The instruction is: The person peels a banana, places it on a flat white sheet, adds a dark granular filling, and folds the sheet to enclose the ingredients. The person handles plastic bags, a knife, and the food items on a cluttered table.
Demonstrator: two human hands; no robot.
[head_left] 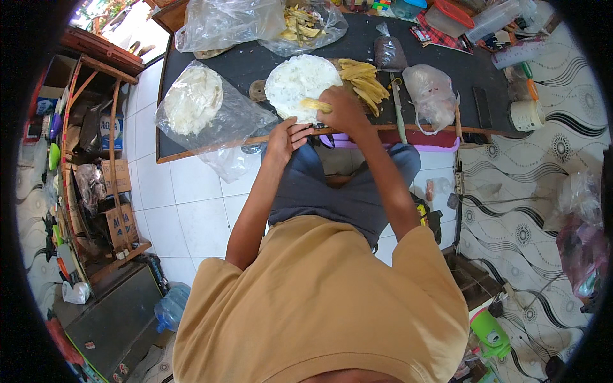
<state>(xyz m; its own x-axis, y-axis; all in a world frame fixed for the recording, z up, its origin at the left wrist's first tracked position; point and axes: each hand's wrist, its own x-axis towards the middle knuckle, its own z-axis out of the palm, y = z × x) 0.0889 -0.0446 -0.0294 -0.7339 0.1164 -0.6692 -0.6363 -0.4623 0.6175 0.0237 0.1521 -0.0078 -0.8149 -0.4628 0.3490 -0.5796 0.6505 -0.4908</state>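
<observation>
A round, white, thin wrapper [299, 80] lies near the table's front edge, seemingly on a round board. My right hand [345, 110] pinches a yellow banana slice [316, 105] over the wrapper's near right part. At the wrapper's near edge is my left hand [288, 137], its fingers stretched out and apart, with nothing visible in them. To the right of the wrapper sits a pile of yellow banana slices [364, 82]. More white round wrappers [196, 101] lie on a clear plastic sheet or bag [239, 118] at the left.
A knife [396, 105] lies right of the pile, its handle past the table edge. Behind it stands a bag of dark brown filling [389, 52]; a knotted plastic bag [429, 92] sits farther right. Another bag of banana slices [303, 25] is at the back. A purple basin [440, 147] is below the edge.
</observation>
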